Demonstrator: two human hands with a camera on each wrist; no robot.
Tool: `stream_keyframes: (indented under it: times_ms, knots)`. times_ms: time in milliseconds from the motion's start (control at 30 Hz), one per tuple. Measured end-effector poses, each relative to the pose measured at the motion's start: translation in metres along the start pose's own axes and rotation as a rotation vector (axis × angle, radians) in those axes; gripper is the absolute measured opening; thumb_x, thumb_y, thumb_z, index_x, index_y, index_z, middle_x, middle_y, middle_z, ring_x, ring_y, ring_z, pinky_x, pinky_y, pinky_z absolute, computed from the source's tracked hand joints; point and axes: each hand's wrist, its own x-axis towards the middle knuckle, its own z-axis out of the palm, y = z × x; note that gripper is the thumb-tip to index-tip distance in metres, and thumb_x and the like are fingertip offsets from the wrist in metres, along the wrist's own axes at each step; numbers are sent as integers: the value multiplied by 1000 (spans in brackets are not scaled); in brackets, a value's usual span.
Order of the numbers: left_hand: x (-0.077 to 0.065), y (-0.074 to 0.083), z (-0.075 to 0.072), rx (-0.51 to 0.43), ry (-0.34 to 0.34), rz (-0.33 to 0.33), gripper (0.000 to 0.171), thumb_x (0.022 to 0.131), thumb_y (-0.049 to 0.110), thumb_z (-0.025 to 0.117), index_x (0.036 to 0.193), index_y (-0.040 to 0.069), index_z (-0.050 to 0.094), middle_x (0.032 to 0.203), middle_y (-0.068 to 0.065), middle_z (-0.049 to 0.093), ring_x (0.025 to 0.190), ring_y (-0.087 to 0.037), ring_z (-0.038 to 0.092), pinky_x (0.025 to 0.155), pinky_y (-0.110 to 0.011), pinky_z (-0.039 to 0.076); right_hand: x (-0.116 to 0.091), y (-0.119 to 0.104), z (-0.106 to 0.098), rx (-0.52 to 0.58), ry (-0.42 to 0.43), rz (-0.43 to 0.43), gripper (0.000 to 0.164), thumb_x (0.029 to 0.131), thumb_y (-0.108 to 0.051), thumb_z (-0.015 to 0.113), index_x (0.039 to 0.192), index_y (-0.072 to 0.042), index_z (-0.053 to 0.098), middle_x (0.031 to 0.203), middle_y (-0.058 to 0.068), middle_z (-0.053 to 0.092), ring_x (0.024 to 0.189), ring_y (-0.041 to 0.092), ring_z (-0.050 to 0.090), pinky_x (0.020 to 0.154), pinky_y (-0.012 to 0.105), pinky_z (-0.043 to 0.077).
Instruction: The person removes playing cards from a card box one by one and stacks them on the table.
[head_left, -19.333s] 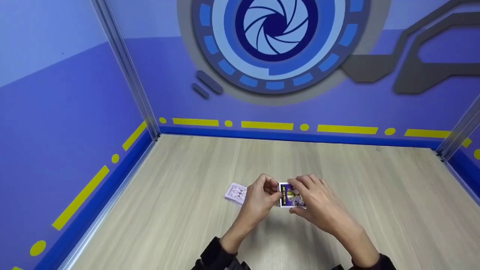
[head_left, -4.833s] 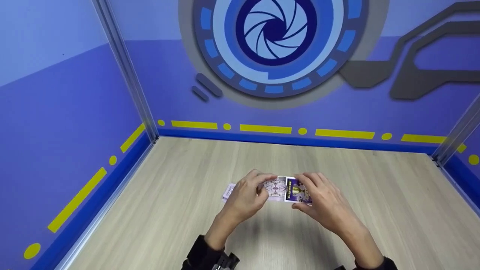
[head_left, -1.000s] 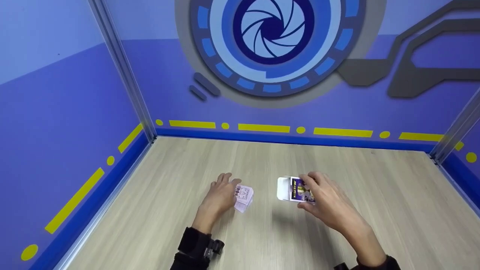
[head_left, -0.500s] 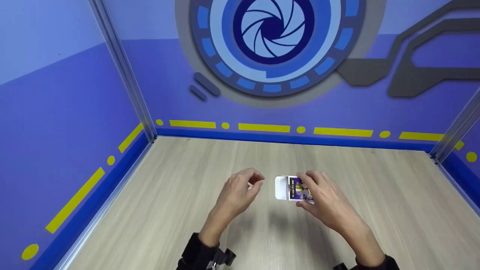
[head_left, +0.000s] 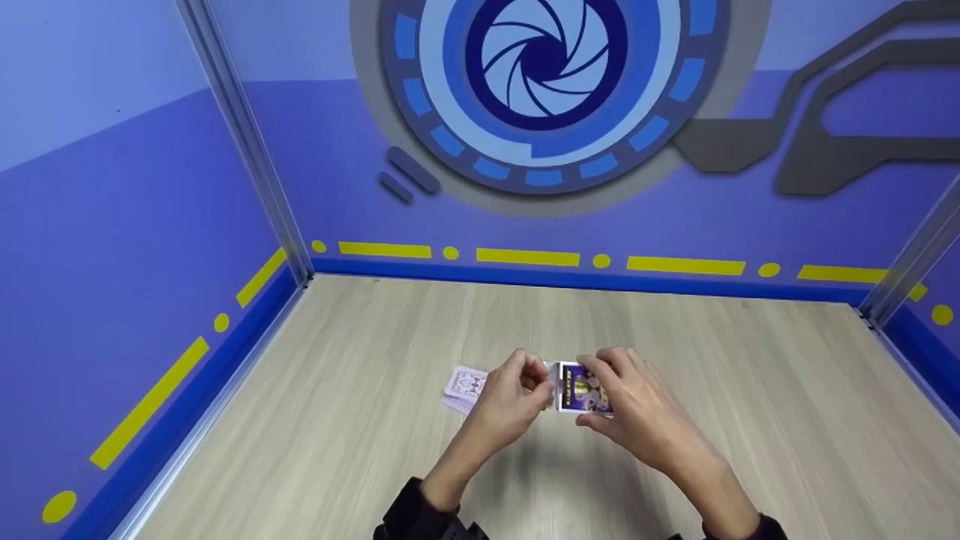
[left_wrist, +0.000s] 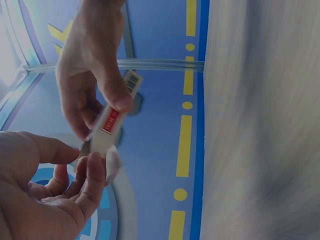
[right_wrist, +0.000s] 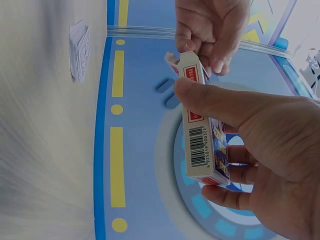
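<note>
**Right hand (head_left: 637, 409) holding box (head_left: 586, 390) above table (head_left: 750, 412)**

Right thumb and fingers are clamping the box's opposite narrow sides, presumably leaving its flapped end free toward the left hand (head_left: 514, 394). Left fingers are bending close about that end; cannot tell whether they are pinching a flap (right_wrist: 171, 60). Card stack (head_left: 466, 382) is lying on the table, left of both hands, likely giving them room.

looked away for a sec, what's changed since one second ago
The left hand has moved right, from the stack of pale patterned cards to the open end of the small purple-and-white cardboard box; whether it pinches the white flap is unclear. The box has shifted slightly left. The right hand still grips the box, and the cards still lie on the wood-look table.
</note>
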Motion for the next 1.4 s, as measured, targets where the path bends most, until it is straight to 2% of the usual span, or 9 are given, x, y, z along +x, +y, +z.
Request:
stream_keyframes:
  times_ms: [400, 733, 900, 1133, 1400]
  knots:
    - [1, -5, -2, -27, -44, -23, 21, 94, 7, 74, 99, 8, 54, 94, 2, 59, 85, -9, 59, 71, -21, 50, 0, -4, -1, -22, 8, -56, 75, 69, -30, 98, 132, -9, 62, 119, 5, 58, 106, 20, 54, 89, 41, 52]
    - [-1, 0, -6, -51, 8, 15, 25, 90, 9, 79, 94, 8, 55, 88, 2, 61, 80, -10, 57, 69, -22, 47, 1, -9, -5, -34, 45, -90, 77, 68, -32, 98, 133, -11, 62, 120, 4, 59, 106, 19, 55, 85, 39, 53]
    - [-2, 2, -6, -86, 17, 17, 22, 92, 6, 77, 95, 7, 55, 90, 2, 62, 80, -9, 58, 67, -20, 48, 2, -8, -5, -38, 62, -91, 77, 67, -32, 99, 132, -11, 63, 120, 4, 59, 105, 21, 56, 86, 41, 53]
    - [-1, 3, -9, -122, -4, 16, 19, 94, 2, 71, 97, 4, 53, 90, 0, 61, 83, -11, 59, 69, -19, 48, 2, -6, -6, -25, 61, -68, 77, 67, -31, 99, 132, -11, 63, 120, 5, 59, 105, 24, 57, 86, 44, 52]
    - [2, 3, -17, -63, 18, 44, 16, 92, -4, 61, 102, 7, 55, 88, 1, 59, 82, -11, 54, 68, -22, 43, 2, -3, -7, -28, 37, -17, 77, 69, -33, 98, 134, -9, 63, 123, 8, 59, 106, 23, 56, 84, 43, 53]
